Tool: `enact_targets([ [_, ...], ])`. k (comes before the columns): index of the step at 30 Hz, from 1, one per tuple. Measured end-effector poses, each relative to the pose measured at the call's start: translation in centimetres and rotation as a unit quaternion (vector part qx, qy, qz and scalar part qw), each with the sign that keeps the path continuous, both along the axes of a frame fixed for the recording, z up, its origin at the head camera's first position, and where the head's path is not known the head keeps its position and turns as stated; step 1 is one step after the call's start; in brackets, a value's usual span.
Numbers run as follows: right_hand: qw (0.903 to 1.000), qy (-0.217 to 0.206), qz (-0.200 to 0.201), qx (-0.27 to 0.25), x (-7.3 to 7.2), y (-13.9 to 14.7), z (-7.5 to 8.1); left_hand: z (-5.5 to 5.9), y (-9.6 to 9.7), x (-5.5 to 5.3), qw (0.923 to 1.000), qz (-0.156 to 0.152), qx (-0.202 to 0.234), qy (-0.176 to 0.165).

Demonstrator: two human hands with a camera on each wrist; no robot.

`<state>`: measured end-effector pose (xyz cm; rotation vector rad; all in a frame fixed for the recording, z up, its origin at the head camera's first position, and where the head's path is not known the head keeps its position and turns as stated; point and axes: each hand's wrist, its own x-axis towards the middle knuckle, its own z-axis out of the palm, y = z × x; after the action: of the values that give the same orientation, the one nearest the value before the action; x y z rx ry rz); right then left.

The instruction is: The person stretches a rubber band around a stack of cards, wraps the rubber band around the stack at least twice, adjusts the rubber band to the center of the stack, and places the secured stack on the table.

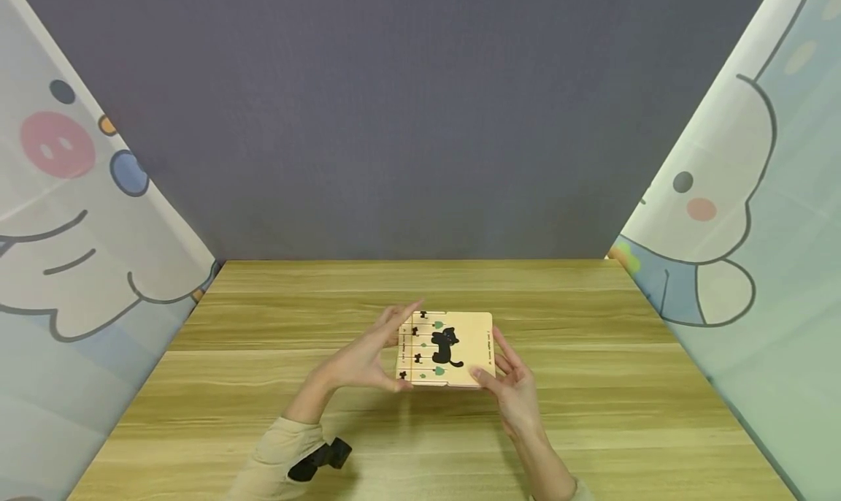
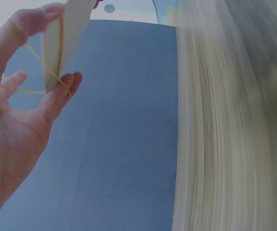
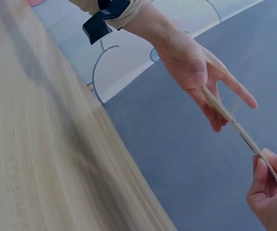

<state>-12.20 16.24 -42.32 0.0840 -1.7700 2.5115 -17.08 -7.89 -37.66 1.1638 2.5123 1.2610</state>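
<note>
A cream notebook (image 1: pixel 463 351) with a black cat, small cats and green leaves on its cover is held up over the table. My right hand (image 1: pixel 515 391) pinches its right lower edge, thumb on the cover and fingers behind. My left hand (image 1: pixel 361 355) spans the left end, thumb at the near edge and fingers toward the far edge. A thin yellow elastic band (image 2: pixel 40 58) runs stretched between the left thumb and fingers, across that end of the notebook. In the right wrist view the notebook (image 3: pixel 246 137) shows edge-on between both hands.
The wood-grain table (image 1: pixel 611 384) lies below the hands. A dark grey panel (image 1: pixel 420 121) rises behind it. Cartoon-printed curtains stand at the left (image 1: pixel 72 253) and right (image 1: pixel 755 267). A black strap device (image 1: pixel 322 459) sits on the left sleeve.
</note>
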Motion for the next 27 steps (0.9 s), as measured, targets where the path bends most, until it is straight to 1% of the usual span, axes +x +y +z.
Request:
enact_targets([
  [5,0.9997,0.008,0.008,-0.023,0.3,0.0,0.0,-0.2,-0.1,0.0,0.9979,-0.020,0.054,-0.028],
  [7,0.9995,0.012,0.008,-0.028,0.4,0.0,0.1,-0.3,-0.1,0.2,0.9964,-0.020,0.070,-0.044],
  [11,0.9988,0.024,0.011,-0.041,0.4,-0.1,0.2,-0.2,0.0,0.5,0.9933,-0.013,0.094,-0.065],
  [16,0.9969,0.038,0.016,-0.067,0.4,-0.1,0.3,-0.3,0.1,0.5,0.9915,-0.014,0.114,-0.061],
  [18,0.9968,0.035,0.014,-0.071,0.4,-0.1,0.3,-0.2,0.2,0.6,0.9920,-0.013,0.114,-0.053],
  [19,0.9968,0.032,0.012,-0.072,0.4,-0.1,0.3,-0.1,0.2,0.7,0.9919,-0.012,0.115,-0.052],
  [21,0.9968,0.026,0.008,-0.075,0.4,-0.2,0.3,0.5,0.4,1.1,0.9916,-0.008,0.119,-0.048],
  [24,0.9969,0.019,-0.002,-0.077,0.4,-0.3,0.3,1.6,0.7,1.9,0.9894,-0.004,0.139,-0.041],
  [26,0.9969,0.006,-0.012,-0.078,0.4,-0.3,0.4,1.9,0.9,2.4,0.9871,-0.001,0.157,-0.032],
  [27,0.9968,0.000,-0.016,-0.079,0.4,-0.4,0.5,1.9,1.0,2.5,0.9854,0.000,0.168,-0.026],
])
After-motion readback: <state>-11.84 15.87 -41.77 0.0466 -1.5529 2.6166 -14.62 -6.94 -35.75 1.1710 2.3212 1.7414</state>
